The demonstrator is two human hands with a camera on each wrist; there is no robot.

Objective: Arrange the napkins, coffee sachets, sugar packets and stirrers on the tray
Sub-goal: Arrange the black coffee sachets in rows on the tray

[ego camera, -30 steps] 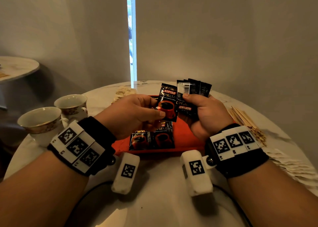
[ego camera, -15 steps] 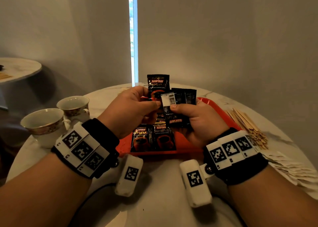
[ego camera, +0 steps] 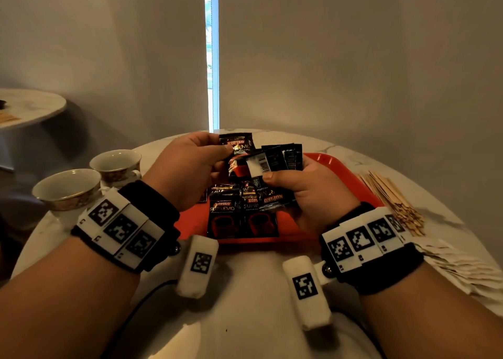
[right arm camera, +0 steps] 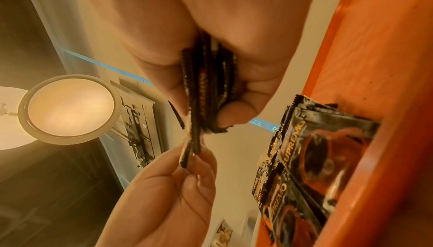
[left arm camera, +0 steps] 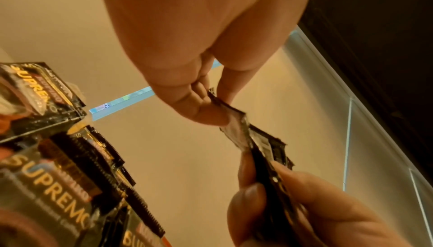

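You are dealing coffee sachets onto the red tray [ego camera: 351, 173].

Left hand [ego camera: 187, 168] pinches one Kopiko sachet [ego camera: 238, 145]; right hand [ego camera: 307, 190] grips the fanned stack [ego camera: 283, 158] (lay it beside the row next).

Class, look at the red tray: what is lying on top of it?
On the red tray, black coffee sachets lie overlapping along its near side. The left hand and right hand, both holding sachets, hide much of the middle; what lies there cannot be seen.
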